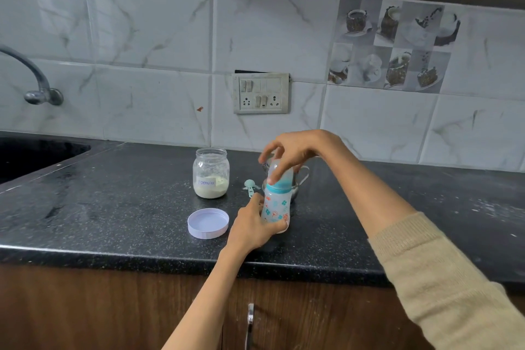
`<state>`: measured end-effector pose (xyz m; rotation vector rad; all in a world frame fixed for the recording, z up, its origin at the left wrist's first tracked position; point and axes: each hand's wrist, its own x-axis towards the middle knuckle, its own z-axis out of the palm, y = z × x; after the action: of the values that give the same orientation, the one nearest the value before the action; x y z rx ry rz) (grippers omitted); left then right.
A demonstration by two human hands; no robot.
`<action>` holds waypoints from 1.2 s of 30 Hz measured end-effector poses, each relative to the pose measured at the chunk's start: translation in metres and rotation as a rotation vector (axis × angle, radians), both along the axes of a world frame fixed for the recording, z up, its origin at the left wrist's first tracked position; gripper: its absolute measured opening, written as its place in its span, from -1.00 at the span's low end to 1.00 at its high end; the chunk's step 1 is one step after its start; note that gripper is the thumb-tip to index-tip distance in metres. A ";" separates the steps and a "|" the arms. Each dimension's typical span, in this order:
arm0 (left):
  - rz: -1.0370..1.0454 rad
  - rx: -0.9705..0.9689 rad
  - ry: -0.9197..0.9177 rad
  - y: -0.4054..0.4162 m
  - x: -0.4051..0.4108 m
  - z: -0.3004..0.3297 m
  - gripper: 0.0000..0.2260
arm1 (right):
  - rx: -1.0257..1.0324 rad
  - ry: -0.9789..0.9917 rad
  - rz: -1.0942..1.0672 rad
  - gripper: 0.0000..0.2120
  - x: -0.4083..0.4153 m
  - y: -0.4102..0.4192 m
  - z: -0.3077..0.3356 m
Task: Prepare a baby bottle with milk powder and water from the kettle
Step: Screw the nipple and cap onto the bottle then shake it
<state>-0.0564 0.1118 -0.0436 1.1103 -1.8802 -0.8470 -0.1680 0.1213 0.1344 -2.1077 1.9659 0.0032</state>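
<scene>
Baby bottle (276, 209), translucent plastic with teal and orange prints, stands upright near the front of the black speckled counter (113, 193), right of the open glass powder jar (211, 173), its white lid (208, 223) and a small teal scoop (250, 185). Left hand (251, 226) wraps its lower body; right hand (292, 152), directly above along the vertical axis, pinches the clear dome cap (279, 170).
</scene>
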 end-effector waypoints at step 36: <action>-0.069 0.031 0.043 -0.004 0.009 -0.003 -0.49 | -0.411 -0.951 -0.030 -0.01 -0.035 0.035 -0.155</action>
<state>-0.0474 0.1079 -0.0465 1.0430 -1.8853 -0.9348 -0.2030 0.1561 -0.0204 -1.7347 1.4489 -1.2434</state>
